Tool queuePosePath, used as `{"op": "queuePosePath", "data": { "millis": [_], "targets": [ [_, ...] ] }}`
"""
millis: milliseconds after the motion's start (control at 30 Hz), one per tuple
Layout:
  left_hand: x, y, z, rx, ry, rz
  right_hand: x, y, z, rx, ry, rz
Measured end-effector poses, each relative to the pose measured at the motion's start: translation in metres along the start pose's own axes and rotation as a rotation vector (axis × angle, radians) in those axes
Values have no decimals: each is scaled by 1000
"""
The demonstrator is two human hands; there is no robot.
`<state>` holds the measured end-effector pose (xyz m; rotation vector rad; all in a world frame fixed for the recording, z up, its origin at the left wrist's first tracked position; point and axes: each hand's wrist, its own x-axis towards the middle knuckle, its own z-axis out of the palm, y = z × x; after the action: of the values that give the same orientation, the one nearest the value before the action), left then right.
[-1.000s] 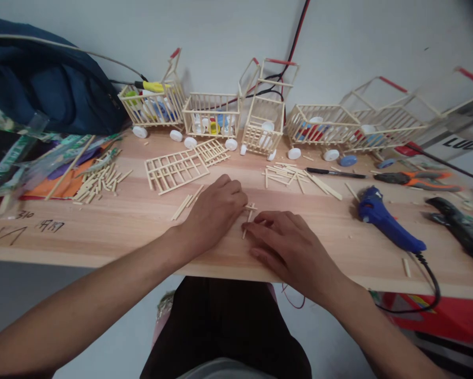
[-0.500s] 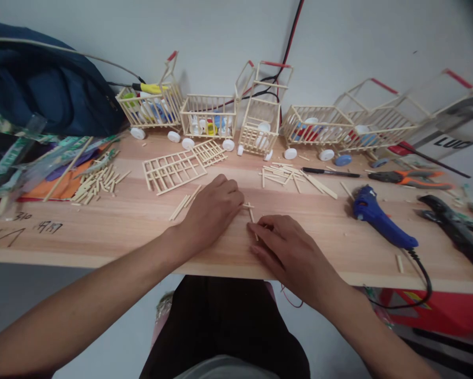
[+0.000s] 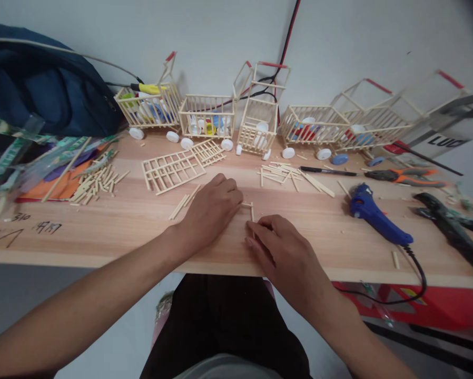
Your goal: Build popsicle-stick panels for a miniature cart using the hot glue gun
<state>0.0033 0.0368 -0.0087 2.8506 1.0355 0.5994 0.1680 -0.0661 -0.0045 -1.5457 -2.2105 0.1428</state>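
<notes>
The left hand (image 3: 220, 202) is curled palm down over the tabletop (image 3: 319, 226); a short stick (image 3: 246, 205) pokes from its fingertips, though how they grip is hidden. The right hand (image 3: 276, 237) pinches a long stick (image 3: 252, 212) between thumb and forefinger, its other fingers bent. The two sticks meet at a corner just ahead of the right fingertips, well inside the front edge (image 3: 121, 264), which both arms cross.

Close by the left hand, loose sticks (image 3: 179, 207) lie just to its left and a frame (image 3: 175, 171) beyond, so room there is tight. Wider wood stretches from the right hand to the glue gun (image 3: 378, 216), whose cable (image 3: 423, 276) drops over the front edge. A peg (image 3: 395, 259) lies near that edge. Past the hands, a strip of wood separates them from a stick pile (image 3: 282, 175) and pen (image 3: 329, 171); carts (image 3: 207, 116) line the wall (image 3: 220, 37) behind.
</notes>
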Motion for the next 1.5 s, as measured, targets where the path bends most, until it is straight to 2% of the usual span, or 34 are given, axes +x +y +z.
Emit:
{"op": "queuePosePath", "data": {
  "millis": [233,367,500,600,733,800,933,1267,1333,1500],
  "targets": [
    [0,1,-1,11,-9,-6,-3,-3,2,55,-17,52],
    [0,0,1,8,12,-1,-8,7,-9,65,26,61],
    [0,0,1,2,12,0,-19,41,-41,-138,218,161],
    [0,0,-1,-21,10,6,-30,77,-71,-397,285,382],
    [0,-1,-2,-46,5,10,-44,119,-95,-509,163,592],
    [1,-2,-2,-46,6,7,-49,135,-96,-506,97,594],
    [1,-2,-1,-53,10,13,-49,154,-86,-508,48,591],
    [0,1,-3,-54,0,-10,-53,165,-85,-538,-139,642],
    [-1,1,-2,-44,5,-5,-55,163,-82,-547,-134,654],
    [-1,1,-2,-44,-17,-20,-50,148,-83,-543,-27,672]
  ]
}}
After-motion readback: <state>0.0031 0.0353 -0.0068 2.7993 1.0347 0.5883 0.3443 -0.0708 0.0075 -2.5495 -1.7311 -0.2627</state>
